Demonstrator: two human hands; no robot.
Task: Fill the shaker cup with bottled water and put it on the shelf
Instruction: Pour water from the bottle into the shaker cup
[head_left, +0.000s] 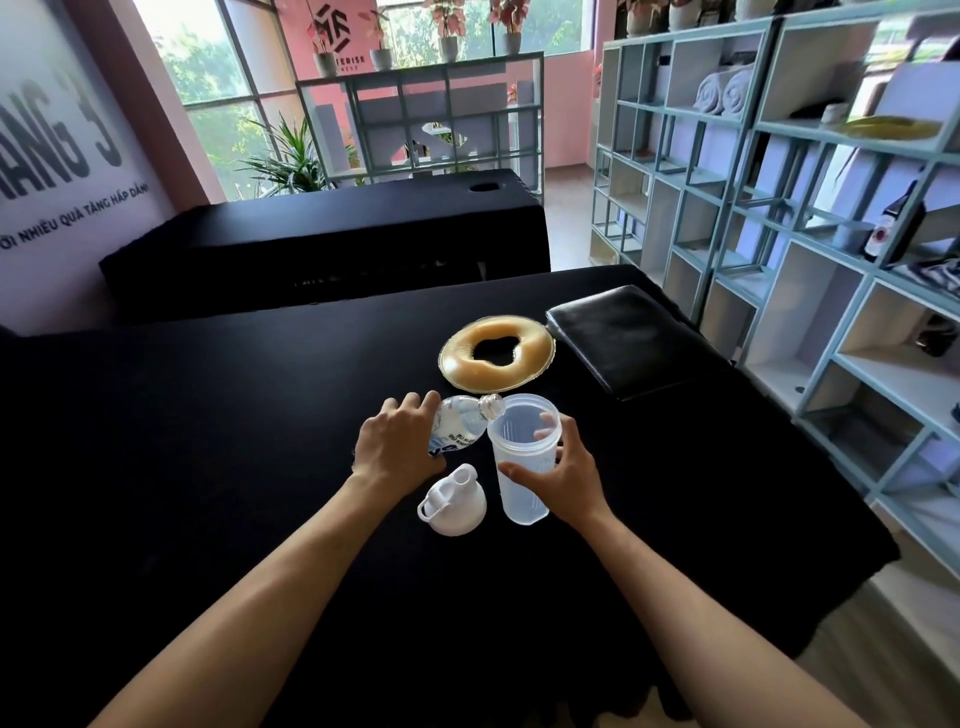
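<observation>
Gripping the tilted water bottle (457, 423), the left hand (397, 447) holds its open neck at the rim of the shaker cup (519, 467). That cup stands upright on the black table (208, 441), the right hand (563, 475) wrapped around it. Its white lid (452, 501) lies just near of the bottle. Far right stands the shelf (779, 218).

Your left hand (397, 447) reaches forward, knuckles up, fingers curled in a grip; its forearm runs in from the lower left. Your right hand (563, 475) is wrapped in a grasp, thumb toward you, with its forearm extended from the lower right.
</observation>
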